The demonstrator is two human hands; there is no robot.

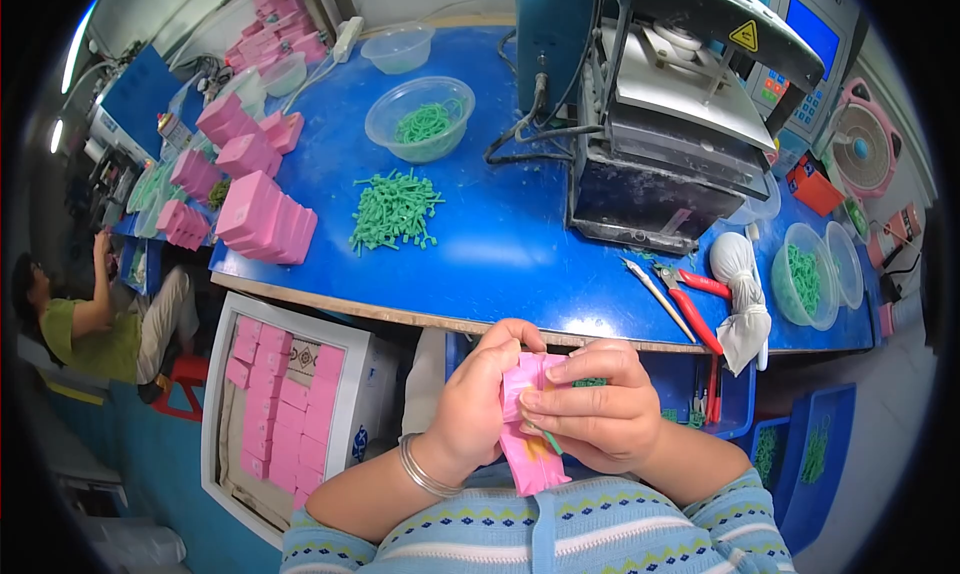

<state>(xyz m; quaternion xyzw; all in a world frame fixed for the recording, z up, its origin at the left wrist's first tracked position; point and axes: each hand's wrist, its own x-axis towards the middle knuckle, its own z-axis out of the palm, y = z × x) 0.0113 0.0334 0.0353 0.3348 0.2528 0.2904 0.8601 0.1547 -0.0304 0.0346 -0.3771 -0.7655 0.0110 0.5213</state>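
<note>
Close to my body, my left hand (475, 399) grips a pink rubbery block (534, 466), which looks like a soft mould with a split down it. My right hand (605, 399) is closed on the same block from the other side, fingers bent over its upper part. A thin green piece (552, 442) sticks out of the block beneath the right fingers; whether they pinch it is hidden. Beyond my hands, on the blue table (470, 259), lies a pile of small green pieces (395, 211). Behind that pile stands a clear bowl (420, 120) with more of them.
Stacked pink blocks (262, 219) stand at left; more fill a white foam box (345, 324) below. A press machine (680, 124) occupies the back right. Red-handled cutters (690, 304), a pen-like tool (660, 299) and a white cloth bundle (740, 294) lie near the front edge. A person (90, 319) sits far left.
</note>
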